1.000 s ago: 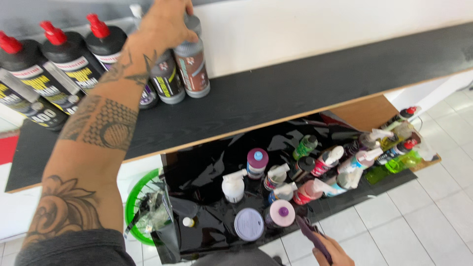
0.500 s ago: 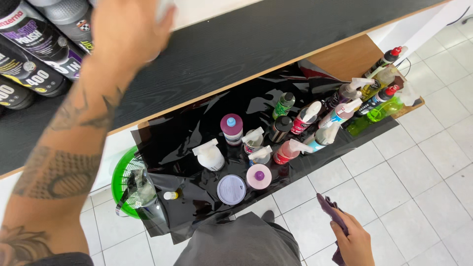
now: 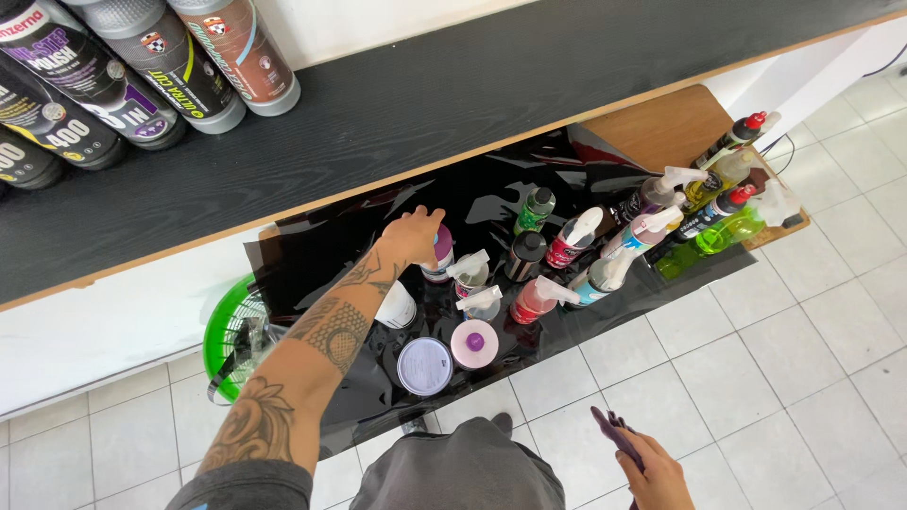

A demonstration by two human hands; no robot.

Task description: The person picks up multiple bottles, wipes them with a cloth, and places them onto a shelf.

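Note:
My left hand (image 3: 411, 236) reaches down to the low black shelf (image 3: 312, 255) and closes over the purple cap of a white bottle (image 3: 438, 260). My tattooed forearm (image 3: 321, 340) stretches across the shelf's front. Right beside that bottle stand several spray bottles (image 3: 470, 274) and a pink-lidded jar (image 3: 473, 343). My right hand (image 3: 652, 472) hangs low at the bottom edge, shut on a folded purple cloth (image 3: 616, 434).
A dark upper shelf (image 3: 453, 94) carries large polish bottles (image 3: 156, 66) at its left end. More spray bottles (image 3: 709, 203) crowd the low shelf's right end. A green basket (image 3: 227, 340) sits under the left side. White floor tiles (image 3: 775, 378) lie below.
My left hand has left the polish bottles on the upper shelf and dropped to the purple-capped bottle on the low shelf. The view tilted downward; my right hand stayed low with the cloth.

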